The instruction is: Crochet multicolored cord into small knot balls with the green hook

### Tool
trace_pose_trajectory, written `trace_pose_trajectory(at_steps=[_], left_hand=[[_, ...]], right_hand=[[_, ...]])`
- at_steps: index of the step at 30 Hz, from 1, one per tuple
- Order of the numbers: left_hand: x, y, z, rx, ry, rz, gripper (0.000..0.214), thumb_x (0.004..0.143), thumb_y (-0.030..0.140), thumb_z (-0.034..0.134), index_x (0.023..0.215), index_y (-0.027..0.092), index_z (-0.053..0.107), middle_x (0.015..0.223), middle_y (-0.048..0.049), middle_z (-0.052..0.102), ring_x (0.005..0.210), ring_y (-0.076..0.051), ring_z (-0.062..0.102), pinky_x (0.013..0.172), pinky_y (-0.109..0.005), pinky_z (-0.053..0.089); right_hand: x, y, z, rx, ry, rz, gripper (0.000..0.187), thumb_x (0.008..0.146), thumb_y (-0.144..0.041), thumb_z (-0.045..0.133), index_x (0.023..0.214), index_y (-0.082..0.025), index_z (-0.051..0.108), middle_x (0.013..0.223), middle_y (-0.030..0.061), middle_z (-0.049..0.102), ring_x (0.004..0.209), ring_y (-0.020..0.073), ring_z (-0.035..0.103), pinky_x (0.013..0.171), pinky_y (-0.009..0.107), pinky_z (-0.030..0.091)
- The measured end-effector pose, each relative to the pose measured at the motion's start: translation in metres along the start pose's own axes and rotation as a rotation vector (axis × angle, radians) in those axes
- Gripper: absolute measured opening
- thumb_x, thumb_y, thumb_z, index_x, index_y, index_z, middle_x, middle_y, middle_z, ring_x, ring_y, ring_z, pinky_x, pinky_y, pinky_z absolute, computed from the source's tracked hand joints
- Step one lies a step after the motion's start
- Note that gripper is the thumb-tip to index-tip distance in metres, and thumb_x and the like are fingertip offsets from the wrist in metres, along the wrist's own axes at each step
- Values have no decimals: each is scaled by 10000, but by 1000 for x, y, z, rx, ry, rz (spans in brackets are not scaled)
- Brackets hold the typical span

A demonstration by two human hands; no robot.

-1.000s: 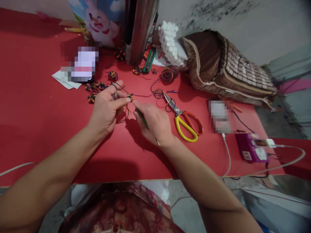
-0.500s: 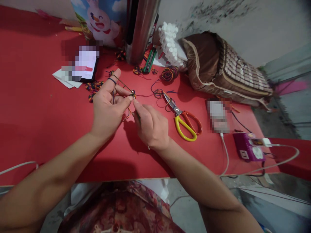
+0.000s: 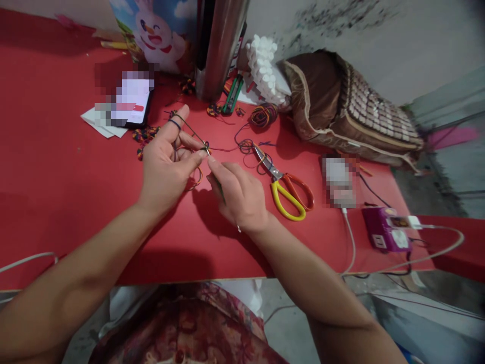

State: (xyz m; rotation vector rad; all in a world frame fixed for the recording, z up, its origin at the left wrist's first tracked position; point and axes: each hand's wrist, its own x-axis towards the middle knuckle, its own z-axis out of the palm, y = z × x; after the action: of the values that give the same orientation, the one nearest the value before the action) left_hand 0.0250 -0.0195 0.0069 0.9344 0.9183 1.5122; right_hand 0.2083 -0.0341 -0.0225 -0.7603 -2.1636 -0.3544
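No text can be read — the phone screen [image 3: 129, 101] (blurred) shows nothing legible.

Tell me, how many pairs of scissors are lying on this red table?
1. The metal scissors with one yellow and one orange handle lie on the red table, just right of the right hand. Others may be hidden among the clutter at the back.

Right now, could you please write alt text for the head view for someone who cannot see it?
Two bare hands work multicoloured thread over a red table: the left hand pinches a small knot, thread looped round its forefinger, and the right hand grips a thin green tool. Yellow-and-red scissors lie to the right.
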Motion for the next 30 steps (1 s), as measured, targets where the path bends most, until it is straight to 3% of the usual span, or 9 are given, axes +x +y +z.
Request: trace_pose_trajectory(at_steps=[5, 10, 13, 16, 19, 23, 25, 27, 30], left_hand=[[8, -10, -10, -98, -69, -56, 516, 681, 139, 1080, 1124, 332, 900, 835, 18, 736, 594, -102, 531, 521, -229, 469], [4, -12, -7, -103, -77, -62, 536, 728, 132, 1054, 1197, 317, 873, 857, 17, 727, 601, -115, 562, 519, -255, 456], [-1, -4, -1, -74, -4, -61, 515, 720, 102, 1044, 1167, 290, 868, 837, 14, 716, 641, -124, 566, 530, -257, 431], [-4, 5, 6, -43, 83, -97, 502, 701, 55, 1015, 1119, 291, 867, 822, 22, 724, 698, -124, 567, 559, -233, 443], [-4, 10, 11, -64, 110, -121, 468, 704, -1, 927, 1075, 277, 859, 787, 31, 709, 665, -117, 542, 540, -231, 424], [-4, 11, 13, -97, 123, -135, 451, 700, -23, 877, 1039, 274, 865, 774, 33, 704, 564, -90, 451, 482, -255, 325], [-4, 12, 13, -107, 125, -149, 448, 696, -17, 887, 1023, 289, 868, 773, 35, 696, 551, -87, 431, 475, -267, 309], [-4, 14, 13, -118, 123, -193, 456, 686, 10, 917, 1033, 301, 859, 769, 42, 685, 541, -85, 394, 464, -274, 281], [-2, 18, 12, -135, 106, -287, 568, 655, 33, 955, 1151, 280, 833, 756, 52, 663, 532, -77, 352, 461, -276, 222]], right_hand=[[3, 10, -4, 211, 33, 33, 396, 1089, -88, 613, 1474, -166, 660, 1124, 92, 802, 984, 192, 800, 814, 295, 693], [8, 4, -5, 485, 115, 115, 323, 1089, -257, 691, 1377, -115, 723, 1101, 126, 834, 990, 212, 812, 872, 353, 716], [11, -4, -8, 594, 120, 297, 300, 1114, -372, 680, 1326, -181, 772, 958, 60, 835, 812, 190, 793, 758, 356, 696], [12, -10, -9, 757, 107, 610, 288, 1174, -399, 581, 1255, -233, 802, 754, -32, 775, 494, 98, 634, 516, 253, 567], [12, -10, -5, 960, 120, 788, 345, 1139, -503, 641, 1172, -215, 827, 752, -23, 793, 444, 77, 587, 444, 219, 502], [11, -4, 2, 1057, 180, 769, 311, 1080, -504, 734, 1166, -230, 853, 804, -7, 799, 493, 83, 609, 436, 209, 485], [11, -2, 1, 1031, 204, 715, 257, 1086, -452, 736, 1148, -235, 859, 854, 3, 797, 525, 90, 629, 476, 228, 535], [11, -1, -3, 937, 200, 617, 200, 1105, -361, 713, 1161, -232, 856, 901, 16, 801, 589, 108, 678, 582, 274, 626], [11, 0, -8, 624, 104, 380, 262, 1129, -253, 654, 1340, -226, 806, 1086, 74, 847, 877, 180, 806, 861, 373, 717]])
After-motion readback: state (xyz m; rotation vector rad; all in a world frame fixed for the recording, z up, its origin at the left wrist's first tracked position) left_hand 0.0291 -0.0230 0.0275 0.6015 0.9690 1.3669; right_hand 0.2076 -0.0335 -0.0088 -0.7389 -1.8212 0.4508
